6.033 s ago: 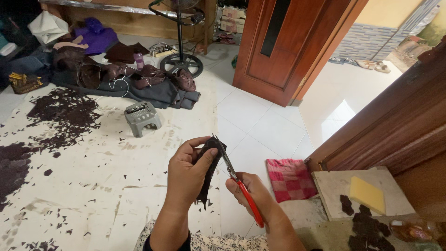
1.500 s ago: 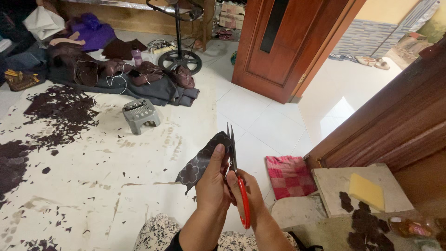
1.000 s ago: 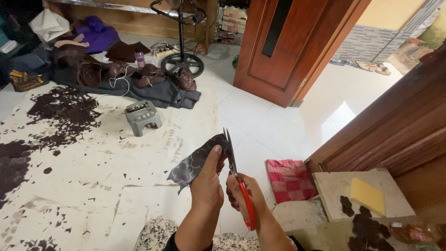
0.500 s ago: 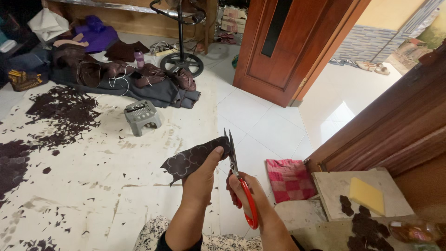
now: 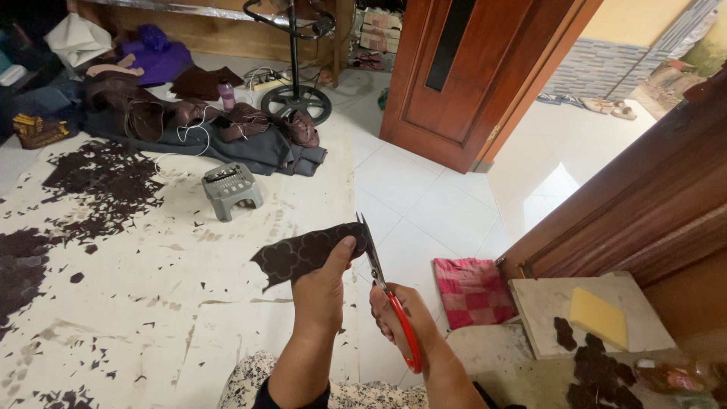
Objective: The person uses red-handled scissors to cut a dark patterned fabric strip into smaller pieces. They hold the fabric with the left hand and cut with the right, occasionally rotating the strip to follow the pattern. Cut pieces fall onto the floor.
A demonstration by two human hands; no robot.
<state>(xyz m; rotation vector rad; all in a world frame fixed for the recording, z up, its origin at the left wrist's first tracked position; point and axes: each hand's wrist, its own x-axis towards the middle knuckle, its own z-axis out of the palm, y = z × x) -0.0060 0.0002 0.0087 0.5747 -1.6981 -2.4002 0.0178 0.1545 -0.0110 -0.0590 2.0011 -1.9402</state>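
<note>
My left hand pinches a dark brown piece of leather embossed with a scalloped pattern, held out flat to the left at mid-frame. My right hand grips red-handled scissors. Their blades point up and meet the right edge of the leather. Both forearms rise from the bottom edge over a patterned cloth on my lap.
A small grey stool stands on the stained floor among dark leather scraps. Bags and cloth are heaped by a fan stand. At right lie a red checked cloth, a board with a yellow block and cut pieces, beside a wooden door.
My left hand has turned the leather piece from hanging upright to lying out flat to the left. The scissors have stayed against its right edge, blades up.
</note>
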